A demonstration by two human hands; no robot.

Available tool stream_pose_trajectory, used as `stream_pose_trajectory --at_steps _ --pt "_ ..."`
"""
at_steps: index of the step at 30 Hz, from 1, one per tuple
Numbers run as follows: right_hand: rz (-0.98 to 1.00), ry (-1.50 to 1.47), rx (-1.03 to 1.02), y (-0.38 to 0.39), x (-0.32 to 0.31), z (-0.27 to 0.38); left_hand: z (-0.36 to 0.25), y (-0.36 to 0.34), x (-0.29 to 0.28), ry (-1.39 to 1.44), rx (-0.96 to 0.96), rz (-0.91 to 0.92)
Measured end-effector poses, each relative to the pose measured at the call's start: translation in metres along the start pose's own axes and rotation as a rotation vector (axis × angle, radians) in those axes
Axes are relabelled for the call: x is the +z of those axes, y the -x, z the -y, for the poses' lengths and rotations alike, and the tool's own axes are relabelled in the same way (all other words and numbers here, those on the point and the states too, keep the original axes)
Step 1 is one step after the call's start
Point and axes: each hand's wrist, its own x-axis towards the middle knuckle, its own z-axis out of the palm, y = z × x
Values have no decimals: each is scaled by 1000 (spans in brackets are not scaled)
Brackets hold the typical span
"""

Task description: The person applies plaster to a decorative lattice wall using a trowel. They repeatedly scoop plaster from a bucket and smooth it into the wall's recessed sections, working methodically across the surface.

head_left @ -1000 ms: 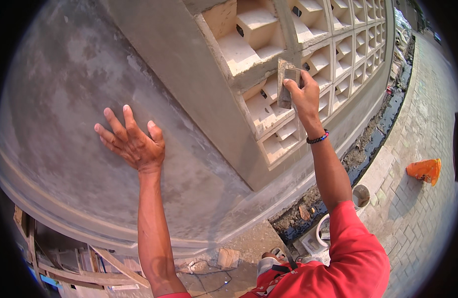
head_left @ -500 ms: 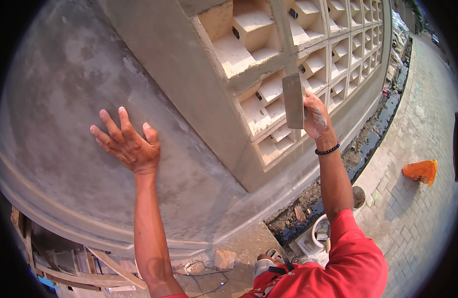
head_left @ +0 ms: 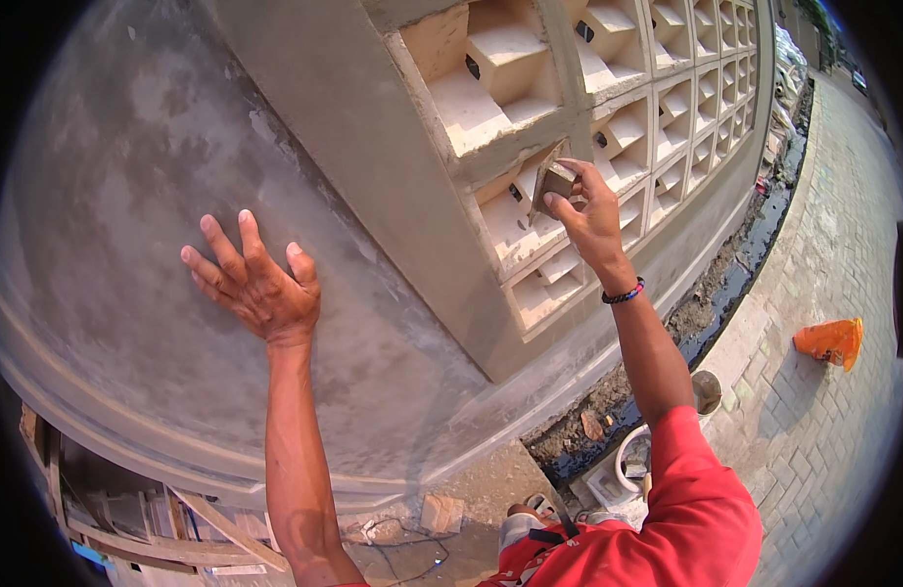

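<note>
My left hand lies on the grey cement-plastered wall, fingers spread and holding nothing. My right hand grips a small grey rectangular block, coated with what looks like cement, between thumb and fingers. The block is turned nearly edge-on, so its flat face is mostly hidden. It is in front of the cream ventilation blocks, close to the mortar joints between them; whether it touches them I cannot tell. A smooth grey plaster band runs between the ventilation blocks and the wall under my left hand.
A ditch with dark water follows the foot of the wall on the right. Beyond it, an orange bag stands on the paving. A white bucket is near my right side. Wooden planks lie at the lower left.
My right hand has moved slightly left and turned, tilting the block from showing its flat face to nearly edge-on. My left hand stays almost in place on the wall.
</note>
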Motion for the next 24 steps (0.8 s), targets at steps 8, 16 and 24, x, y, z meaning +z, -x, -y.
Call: stream_pose_trajectory --at_steps 8,16,24 --pt "-95 248 -217 -13 27 9 1 1 0 0 -1 7" --pt "-42 388 -137 -4 31 29 2 1 -1 22 0 4" --pt "105 372 -67 16 17 32 1 2 1 31 -9 -7"
